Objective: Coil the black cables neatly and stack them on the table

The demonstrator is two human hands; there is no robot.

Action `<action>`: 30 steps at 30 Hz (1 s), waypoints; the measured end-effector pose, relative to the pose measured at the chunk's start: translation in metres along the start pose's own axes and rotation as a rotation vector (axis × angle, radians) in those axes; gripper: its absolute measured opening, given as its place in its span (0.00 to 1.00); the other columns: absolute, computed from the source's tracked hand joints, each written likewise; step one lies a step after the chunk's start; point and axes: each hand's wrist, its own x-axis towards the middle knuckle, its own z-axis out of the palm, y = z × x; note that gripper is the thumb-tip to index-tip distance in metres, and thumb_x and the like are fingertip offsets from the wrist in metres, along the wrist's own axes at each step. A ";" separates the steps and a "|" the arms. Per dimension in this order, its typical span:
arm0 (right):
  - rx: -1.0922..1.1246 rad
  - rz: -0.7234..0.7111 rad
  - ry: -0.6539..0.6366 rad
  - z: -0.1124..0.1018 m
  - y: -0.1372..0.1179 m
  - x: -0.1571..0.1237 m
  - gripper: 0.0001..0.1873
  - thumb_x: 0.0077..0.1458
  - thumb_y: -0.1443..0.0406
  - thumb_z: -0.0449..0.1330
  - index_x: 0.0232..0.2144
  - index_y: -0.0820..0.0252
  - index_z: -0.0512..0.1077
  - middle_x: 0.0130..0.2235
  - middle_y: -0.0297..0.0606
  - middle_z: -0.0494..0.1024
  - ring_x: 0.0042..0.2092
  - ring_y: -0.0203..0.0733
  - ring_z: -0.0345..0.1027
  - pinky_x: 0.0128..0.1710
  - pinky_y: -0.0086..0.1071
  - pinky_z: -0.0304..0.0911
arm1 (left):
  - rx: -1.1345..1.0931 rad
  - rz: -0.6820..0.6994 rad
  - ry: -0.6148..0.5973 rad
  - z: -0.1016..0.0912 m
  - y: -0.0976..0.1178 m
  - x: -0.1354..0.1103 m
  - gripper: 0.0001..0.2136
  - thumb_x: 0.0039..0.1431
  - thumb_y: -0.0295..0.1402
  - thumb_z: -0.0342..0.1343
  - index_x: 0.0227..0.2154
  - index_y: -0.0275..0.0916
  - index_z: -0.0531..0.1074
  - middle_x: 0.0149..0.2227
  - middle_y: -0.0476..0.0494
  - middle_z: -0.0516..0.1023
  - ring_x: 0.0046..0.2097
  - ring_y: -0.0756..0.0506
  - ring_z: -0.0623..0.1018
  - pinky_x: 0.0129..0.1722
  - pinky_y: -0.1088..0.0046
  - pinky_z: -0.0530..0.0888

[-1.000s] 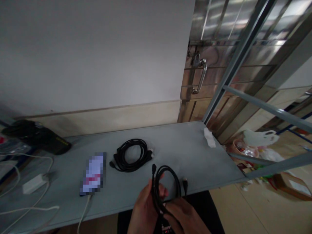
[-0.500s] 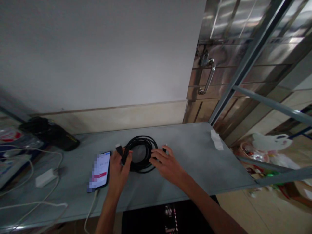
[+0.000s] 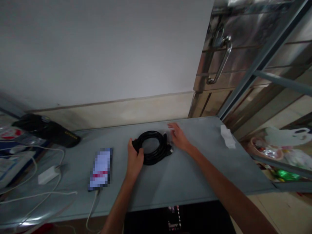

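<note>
A coil of black cable lies on the grey table near its middle. My left hand grips the coil's left side, fingers curled over the strands. My right hand rests at the coil's right side with its fingers stretched out flat toward the wall, touching the cable's end plug. Both forearms reach in from the bottom edge.
A phone with a lit screen lies left of the coil, a white cable running from it. A white charger and loose white cords lie at far left, a black pouch behind them. A crumpled tissue sits at right, by a metal door.
A second coil, held near my body a second ago, has been set on the coil on the table. My right hand has moved to the coil's far right; the left keeps its grip.
</note>
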 end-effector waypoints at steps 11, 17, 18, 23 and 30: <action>0.199 0.119 0.112 -0.054 0.024 -0.003 0.30 0.65 0.36 0.66 0.42 0.55 0.84 0.44 0.43 0.90 0.45 0.49 0.84 0.50 0.41 0.79 | -0.140 0.143 -0.229 0.076 0.050 0.042 0.20 0.72 0.53 0.62 0.51 0.41 0.78 0.52 0.33 0.83 0.57 0.34 0.82 0.65 0.49 0.75; 0.260 0.125 0.211 -0.057 0.027 0.001 0.32 0.66 0.34 0.64 0.40 0.54 0.84 0.43 0.43 0.90 0.45 0.49 0.84 0.50 0.41 0.79 | -0.269 0.155 0.024 0.054 0.033 0.072 0.19 0.75 0.54 0.58 0.46 0.42 0.80 0.47 0.39 0.86 0.52 0.39 0.84 0.58 0.60 0.76; 0.263 0.118 0.240 -0.057 0.026 0.002 0.32 0.66 0.34 0.64 0.39 0.55 0.83 0.42 0.43 0.89 0.44 0.48 0.84 0.48 0.41 0.79 | -0.312 0.132 0.064 0.052 0.032 0.071 0.19 0.75 0.54 0.58 0.45 0.42 0.81 0.45 0.40 0.86 0.50 0.40 0.84 0.56 0.62 0.76; 0.228 0.088 0.345 -0.059 0.023 0.001 0.32 0.67 0.35 0.64 0.32 0.55 0.79 0.33 0.39 0.84 0.35 0.42 0.77 0.40 0.37 0.73 | -0.480 0.018 0.118 0.056 0.031 0.065 0.20 0.73 0.54 0.61 0.41 0.40 0.83 0.39 0.43 0.84 0.43 0.43 0.82 0.47 0.67 0.77; 0.201 0.109 0.467 -0.063 0.025 0.000 0.34 0.66 0.34 0.64 0.27 0.55 0.74 0.26 0.34 0.75 0.30 0.38 0.66 0.33 0.34 0.63 | -0.594 0.009 0.124 0.063 0.031 0.065 0.19 0.71 0.53 0.64 0.38 0.41 0.82 0.37 0.44 0.82 0.40 0.45 0.81 0.43 0.68 0.76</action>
